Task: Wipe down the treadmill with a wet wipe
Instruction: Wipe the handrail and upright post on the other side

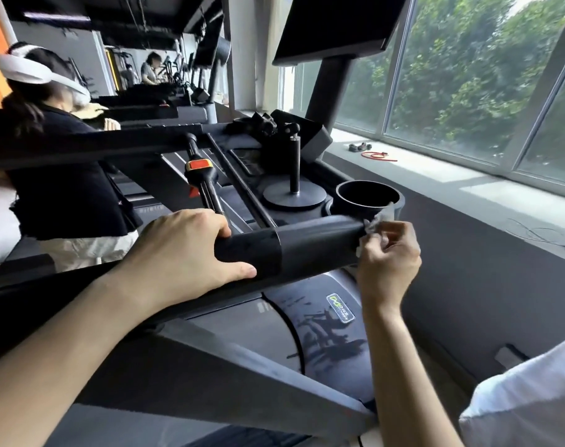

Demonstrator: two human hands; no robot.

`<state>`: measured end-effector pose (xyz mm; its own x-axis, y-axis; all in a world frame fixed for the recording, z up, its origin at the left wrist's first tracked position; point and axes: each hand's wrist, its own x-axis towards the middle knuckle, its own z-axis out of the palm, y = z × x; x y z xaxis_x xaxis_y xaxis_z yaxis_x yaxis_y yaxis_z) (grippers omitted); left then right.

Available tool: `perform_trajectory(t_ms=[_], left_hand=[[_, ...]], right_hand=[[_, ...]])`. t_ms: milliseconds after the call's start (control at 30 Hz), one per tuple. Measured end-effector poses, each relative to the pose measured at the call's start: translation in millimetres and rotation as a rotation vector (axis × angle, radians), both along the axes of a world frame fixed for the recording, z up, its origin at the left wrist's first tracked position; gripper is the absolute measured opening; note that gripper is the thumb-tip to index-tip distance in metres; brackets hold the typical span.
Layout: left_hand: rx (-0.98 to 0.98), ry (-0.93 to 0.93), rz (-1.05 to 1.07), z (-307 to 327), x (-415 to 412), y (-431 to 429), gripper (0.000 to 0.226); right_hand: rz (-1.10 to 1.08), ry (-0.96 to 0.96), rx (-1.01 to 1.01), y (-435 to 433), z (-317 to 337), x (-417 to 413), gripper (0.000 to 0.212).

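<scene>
A black treadmill fills the view, its thick side handrail (310, 245) running across the middle. My left hand (184, 250) grips that handrail, fingers over the top and thumb along its near side. My right hand (387, 256) pinches a crumpled white wet wipe (379, 222) against the handrail's right end, just below a round black cup holder (365, 196). The grey motor cover (323, 330) with a green logo lies below the rail.
A black stand on a round base (294, 188) sits on the console tray, with a screen (336, 24) above. A person wearing a white headset (49, 150) stands at the left treadmill. A window sill (403, 162) with a red cord runs along the right.
</scene>
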<state>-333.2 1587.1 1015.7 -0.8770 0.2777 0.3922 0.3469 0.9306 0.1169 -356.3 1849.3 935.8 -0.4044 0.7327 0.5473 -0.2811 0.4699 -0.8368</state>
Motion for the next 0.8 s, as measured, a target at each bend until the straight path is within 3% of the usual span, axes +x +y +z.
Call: perform_trajectory(t_ms=[167,233,300,400,467,533,633,700,800], left_hand=[[-0.011,0.041,-0.018,-2.9,0.3,2.3,0.061],[-0.012,0.066,-0.019,-3.4,1.7,1.8,0.061],[0.006,0.086,-0.026,-6.2,2.0,3.0,0.061],[0.022,0.109,-0.023,-11.5,2.0,4.0,0.063],[0.019,0.139,-0.015,-13.6,1.2,4.5,0.064],[0.032,0.153,-0.008,-15.4,1.4,5.8,0.062],[0.036,0.195,-0.005,-20.2,2.9,8.1,0.057],[0.048,0.211,0.0,-22.0,4.0,8.4,0.054],[0.055,0.211,0.006,-22.6,3.0,9.3,0.054]], right_hand=[[0.301,0.071,0.435,-75.9,1.2,15.6,0.012],[0.365,0.072,0.545,-69.5,2.2,15.9,0.011],[0.253,0.071,0.503,-34.3,0.9,5.3,0.012],[0.029,0.061,0.283,15.2,-1.5,-9.4,0.013],[-0.023,0.075,0.181,3.1,-5.2,-9.4,0.017],[0.073,0.113,0.151,-32.0,-13.6,-0.3,0.018],[0.324,0.121,0.344,-71.9,-38.1,22.5,0.018],[0.373,0.117,0.42,-61.0,-42.8,23.7,0.02],[0.234,0.148,0.143,-10.8,-35.3,1.3,0.022]])
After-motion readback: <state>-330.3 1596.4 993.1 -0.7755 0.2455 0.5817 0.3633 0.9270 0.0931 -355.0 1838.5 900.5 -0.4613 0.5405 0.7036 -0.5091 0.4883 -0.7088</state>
